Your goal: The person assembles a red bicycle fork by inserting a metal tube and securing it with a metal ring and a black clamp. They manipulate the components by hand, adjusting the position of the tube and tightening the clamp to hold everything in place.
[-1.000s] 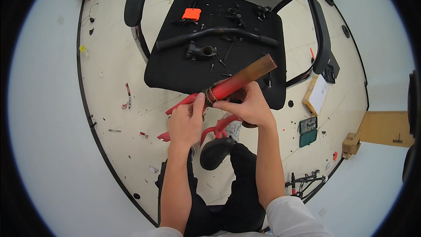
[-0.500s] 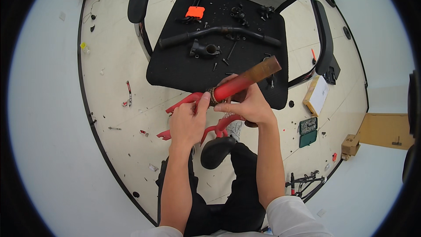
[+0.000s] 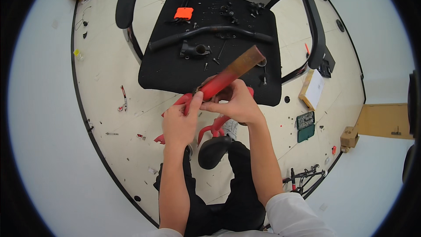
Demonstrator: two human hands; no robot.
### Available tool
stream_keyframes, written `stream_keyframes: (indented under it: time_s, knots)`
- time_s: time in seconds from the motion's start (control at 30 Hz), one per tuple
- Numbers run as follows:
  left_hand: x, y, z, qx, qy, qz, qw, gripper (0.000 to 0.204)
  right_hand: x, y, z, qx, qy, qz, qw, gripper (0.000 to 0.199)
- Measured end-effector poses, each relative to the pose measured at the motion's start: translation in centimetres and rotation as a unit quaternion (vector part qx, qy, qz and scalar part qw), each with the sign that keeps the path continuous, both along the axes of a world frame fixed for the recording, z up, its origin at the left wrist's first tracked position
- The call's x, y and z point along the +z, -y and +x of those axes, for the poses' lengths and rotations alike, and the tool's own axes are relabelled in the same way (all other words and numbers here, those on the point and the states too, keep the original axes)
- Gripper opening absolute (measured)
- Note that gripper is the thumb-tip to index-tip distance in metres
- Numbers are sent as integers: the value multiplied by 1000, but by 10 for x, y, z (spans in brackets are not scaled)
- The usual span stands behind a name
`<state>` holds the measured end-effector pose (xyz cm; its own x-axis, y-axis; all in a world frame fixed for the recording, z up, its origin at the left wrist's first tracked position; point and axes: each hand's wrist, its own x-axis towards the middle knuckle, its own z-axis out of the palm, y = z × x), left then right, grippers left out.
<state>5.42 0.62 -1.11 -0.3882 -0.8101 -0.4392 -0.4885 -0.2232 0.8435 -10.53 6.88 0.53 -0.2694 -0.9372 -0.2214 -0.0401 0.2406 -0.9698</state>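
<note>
Red tube (image 3: 232, 72) aslant, left hand (image 3: 179, 125) and right hand (image 3: 240, 105) close together, fingers (image 3: 195, 103) gripping its lower end

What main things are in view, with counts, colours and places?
Tube: one, red, brownish end, centre, held
Curved tubes: several, red, below tube
Office chair: one, black, ahead
Handlebar: one, black, on chair
Stem: one, black, on chair
Block: one, orange, on chair
Bolts: several, metallic, on chair
Saddle: one, black, lower centre
Case: one, green, floor right
Flat box: one, white-topped, floor right
Frame: one, black, lower right
Cardboard boxes: several, brown, floor edges
Small parts: many, mixed colours, floor
Legs: two, black trousers, below
Left hand: one, bare, on tube
Right hand: one, bare, on tube
</note>
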Motion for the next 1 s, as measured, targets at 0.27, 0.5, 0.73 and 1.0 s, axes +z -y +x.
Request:
stream_keyframes:
  time_s: [0.27,0.5,0.73,1.0]
  knots:
    - [-2,2,2,3,32,-23,999,66,-14,-26,-89,-246,-203,-2,948,46]
    - [3,3,1,-33,72,-58,995,67,-57,-15,-139,-214,-468,65,855,43]
    - [5,5,-5,-40,100,-78,991,67,-28,-19,-130,-305,-266,11,914,33]
    - [9,-2,-10,-58,105,-80,990,67,23,-49,-69,-323,89,-224,915,29]
